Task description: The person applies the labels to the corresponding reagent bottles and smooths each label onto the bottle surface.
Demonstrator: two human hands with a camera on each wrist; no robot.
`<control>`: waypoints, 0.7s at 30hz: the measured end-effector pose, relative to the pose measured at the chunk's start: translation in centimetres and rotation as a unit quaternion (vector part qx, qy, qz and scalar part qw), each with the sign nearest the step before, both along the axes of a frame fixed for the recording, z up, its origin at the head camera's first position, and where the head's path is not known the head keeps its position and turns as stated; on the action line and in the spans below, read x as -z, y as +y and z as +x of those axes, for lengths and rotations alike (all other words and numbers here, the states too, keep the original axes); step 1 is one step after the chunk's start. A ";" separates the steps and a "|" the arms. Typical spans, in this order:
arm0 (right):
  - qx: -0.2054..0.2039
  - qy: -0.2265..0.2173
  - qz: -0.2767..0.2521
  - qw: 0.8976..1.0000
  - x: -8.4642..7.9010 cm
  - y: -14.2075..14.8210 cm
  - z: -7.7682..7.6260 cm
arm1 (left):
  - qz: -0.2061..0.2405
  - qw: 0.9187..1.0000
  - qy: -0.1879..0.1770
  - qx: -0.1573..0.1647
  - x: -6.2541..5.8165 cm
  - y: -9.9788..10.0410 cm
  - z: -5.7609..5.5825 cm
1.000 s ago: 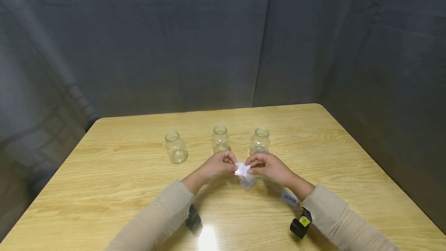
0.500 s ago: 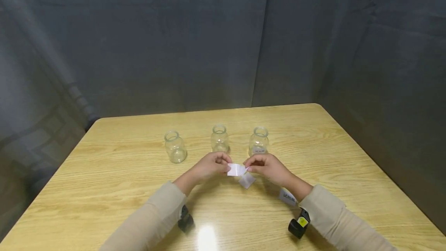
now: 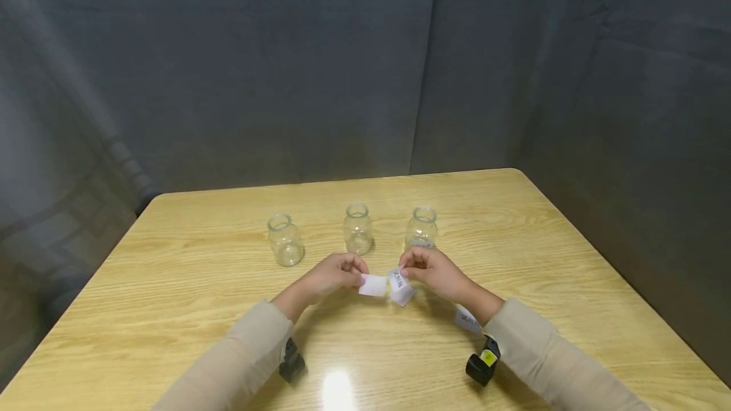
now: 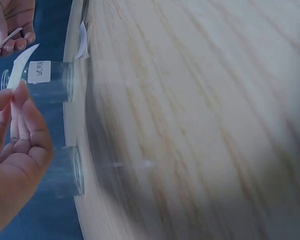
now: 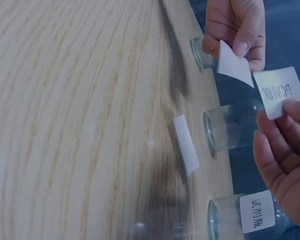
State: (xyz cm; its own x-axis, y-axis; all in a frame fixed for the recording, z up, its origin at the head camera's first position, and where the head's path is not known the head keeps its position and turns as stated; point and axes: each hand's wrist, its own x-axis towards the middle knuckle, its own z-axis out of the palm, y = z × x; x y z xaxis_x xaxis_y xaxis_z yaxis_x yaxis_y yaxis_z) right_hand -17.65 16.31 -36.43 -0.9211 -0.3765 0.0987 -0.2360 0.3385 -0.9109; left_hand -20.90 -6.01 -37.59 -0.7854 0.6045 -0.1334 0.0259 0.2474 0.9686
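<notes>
Between the thumb and fingers of my left hand (image 3: 327, 279) is a small blank white paper piece (image 3: 374, 285), likely a label's backing. My right hand (image 3: 438, 274) pinches a white label (image 5: 279, 92) with handwritten characters by its edge. The two pieces are apart, side by side above the table. Below them, a folded-looking white slip (image 5: 186, 146) lies on the wood. Behind the hands stand three clear glass jars: a left jar (image 3: 285, 245), a middle jar (image 3: 358, 233) and a right jar (image 3: 421, 227). The right jar bears a similar label (image 5: 257, 211).
Another written label (image 3: 467, 318) lies on the table (image 3: 200, 259) beneath the right wrist, partly hidden by it. Wrist cameras, a left one (image 3: 292, 361) and a right one (image 3: 482, 363), hang under the sleeves. A dark curtain (image 3: 285, 81) surrounds the far side.
The label and the blank piece have come apart. My left hand has drawn left and slightly nearer with the blank piece; the label in my right hand now shows its written face.
</notes>
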 end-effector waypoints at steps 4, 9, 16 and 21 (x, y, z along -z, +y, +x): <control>0.005 -0.005 0.000 1.000 -0.2 -0.3 0.1 | -0.022 1.000 0.000 0.013 0.0 -0.3 0.2; 0.010 -0.014 -0.005 1.000 -0.2 -0.6 0.0 | -0.045 0.999 -0.009 0.022 0.1 -0.7 0.2; 0.022 0.006 -0.020 1.000 0.1 -0.9 -0.6 | -0.035 0.999 0.001 0.010 0.1 -0.6 -0.3; 0.028 0.010 -0.034 0.999 0.4 -1.8 -1.3 | 0.025 0.999 -0.005 -0.021 0.0 -0.3 -0.4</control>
State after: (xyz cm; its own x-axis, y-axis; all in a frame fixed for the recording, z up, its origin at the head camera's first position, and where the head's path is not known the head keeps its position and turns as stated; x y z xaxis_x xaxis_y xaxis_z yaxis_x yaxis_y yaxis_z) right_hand -18.93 14.55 -36.84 -0.9382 -0.3159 0.1412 -0.2371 0.2899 -0.9272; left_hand -21.35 -6.29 -37.57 -0.8093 0.5767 -0.1120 0.0063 0.1991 0.9800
